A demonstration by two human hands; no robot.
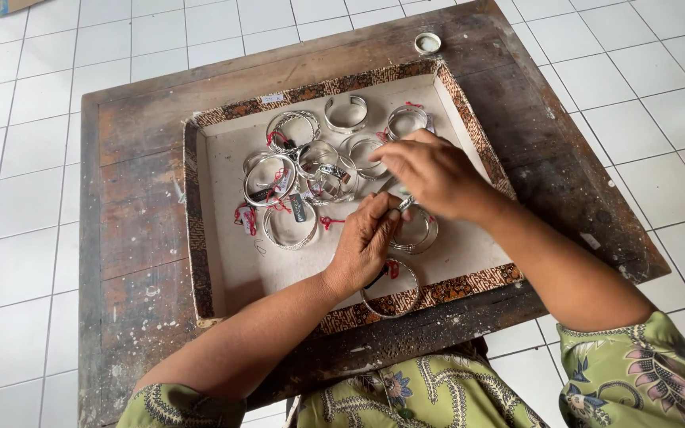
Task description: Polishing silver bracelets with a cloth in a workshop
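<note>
I see both hands meeting over the shallow tray [223, 261] on the wooden worktop [136, 238]. Left hand [365, 246] and right hand [434, 170] are close together, fingers pinched on a small silver piece [404, 204] between them; too small to tell what it is. Silver bangles [295, 170] with red tags lie scattered in the tray; one bangle [390, 295] rests by my left wrist. A small round lid [427, 43] sits at the worktop's far edge.

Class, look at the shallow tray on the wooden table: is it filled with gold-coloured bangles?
No. The bangles lying in the tray are silver-coloured, several with red threads, and both hands work over them.
</note>
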